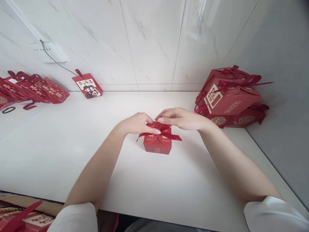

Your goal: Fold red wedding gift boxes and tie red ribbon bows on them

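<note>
A small red gift box (157, 149) with curved top flaps and pale printed characters stands on the white table in front of me. A dark red ribbon (176, 137) is tied across its top in a bow, tails out to both sides. My left hand (137, 124) is closed at the box's left side, its thumb pressed on the middle of the bow and its fingers curled behind. My right hand (180, 118) is over the far right edge, thumb and fingertips drawn together by the ribbon. What lies between those fingertips is hidden.
Larger red boxes with ribbons (231, 96) are stacked at the right by the grey wall. A red card-like box with a cartoon couple (89, 87) leans at the back wall. Several red boxes (51, 90) and a black ring (9, 110) are at the left. Red packaging (36, 222) sits below the table's front edge.
</note>
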`<state>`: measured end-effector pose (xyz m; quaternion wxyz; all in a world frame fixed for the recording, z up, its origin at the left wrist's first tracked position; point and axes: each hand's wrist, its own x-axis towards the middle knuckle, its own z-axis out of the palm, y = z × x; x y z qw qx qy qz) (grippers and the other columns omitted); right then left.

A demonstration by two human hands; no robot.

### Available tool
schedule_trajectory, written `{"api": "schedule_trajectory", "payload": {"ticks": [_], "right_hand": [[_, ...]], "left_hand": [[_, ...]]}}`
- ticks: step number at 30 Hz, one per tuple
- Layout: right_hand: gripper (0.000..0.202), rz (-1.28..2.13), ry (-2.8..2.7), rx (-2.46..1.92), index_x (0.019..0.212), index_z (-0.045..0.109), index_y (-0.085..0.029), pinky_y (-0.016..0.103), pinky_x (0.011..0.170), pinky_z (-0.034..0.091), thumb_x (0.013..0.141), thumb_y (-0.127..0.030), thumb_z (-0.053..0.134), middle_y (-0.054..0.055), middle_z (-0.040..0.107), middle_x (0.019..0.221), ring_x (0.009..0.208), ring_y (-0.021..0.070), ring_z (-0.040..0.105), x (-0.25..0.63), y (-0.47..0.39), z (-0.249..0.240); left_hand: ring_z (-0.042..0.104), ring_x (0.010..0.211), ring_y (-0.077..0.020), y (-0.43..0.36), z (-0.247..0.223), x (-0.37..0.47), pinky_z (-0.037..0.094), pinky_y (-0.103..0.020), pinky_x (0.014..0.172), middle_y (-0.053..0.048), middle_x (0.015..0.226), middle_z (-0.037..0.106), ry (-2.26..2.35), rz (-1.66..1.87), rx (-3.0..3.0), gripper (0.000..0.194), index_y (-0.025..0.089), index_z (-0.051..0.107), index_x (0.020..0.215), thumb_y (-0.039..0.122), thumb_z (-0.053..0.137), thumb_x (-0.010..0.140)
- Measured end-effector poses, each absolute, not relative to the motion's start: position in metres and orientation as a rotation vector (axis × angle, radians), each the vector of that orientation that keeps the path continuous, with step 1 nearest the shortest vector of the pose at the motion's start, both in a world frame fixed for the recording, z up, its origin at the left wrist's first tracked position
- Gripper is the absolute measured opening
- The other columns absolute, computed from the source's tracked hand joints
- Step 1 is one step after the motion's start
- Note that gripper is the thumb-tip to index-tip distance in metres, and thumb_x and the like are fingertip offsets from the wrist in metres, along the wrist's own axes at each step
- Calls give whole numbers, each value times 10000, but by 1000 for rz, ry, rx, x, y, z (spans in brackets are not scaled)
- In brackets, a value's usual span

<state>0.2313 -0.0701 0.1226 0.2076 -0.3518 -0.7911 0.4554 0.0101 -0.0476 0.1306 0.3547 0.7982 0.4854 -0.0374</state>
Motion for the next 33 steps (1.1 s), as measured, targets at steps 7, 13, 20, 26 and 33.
{"api": "schedule_trajectory", "payload": {"ticks": [7,13,20,26,33], "right_hand": [[451,1358,-2018,-896,669,543,-178,262,601,337,847,-585,619,-15,463,679,653,116,422,228,-67,116],[401,1542,-1816,-866,696,538,-168,229,494,251,838,-516,678,-39,444,595,550,79,377,231,-70,123],[363,1703,-1734,-862,723,565,-168,219,419,196,865,-490,654,-43,483,494,421,56,325,233,-70,124],[370,1696,-1863,-906,712,577,-159,202,426,265,858,-488,663,-63,439,487,432,52,350,234,-72,126],[393,1767,-2017,-998,707,577,-161,211,473,404,815,-522,687,-20,567,612,499,79,511,235,-69,125]], "left_hand": [[562,1002,-203,-54,146,9,428,-322,868,-43,1144,612,1062,329,2111,293,182,605,717,465,671,755],[513,691,-114,-57,144,14,411,-262,646,-13,829,561,974,604,1909,286,167,543,718,401,700,769],[494,676,-105,-58,147,13,383,-241,618,-3,733,533,844,517,1784,308,157,527,703,396,695,801],[384,538,-63,-57,151,9,298,-212,518,30,609,433,816,259,1796,365,156,477,653,411,675,824],[411,423,-47,-55,153,6,300,-199,445,3,646,578,915,45,1770,292,180,526,810,439,660,823]]}}
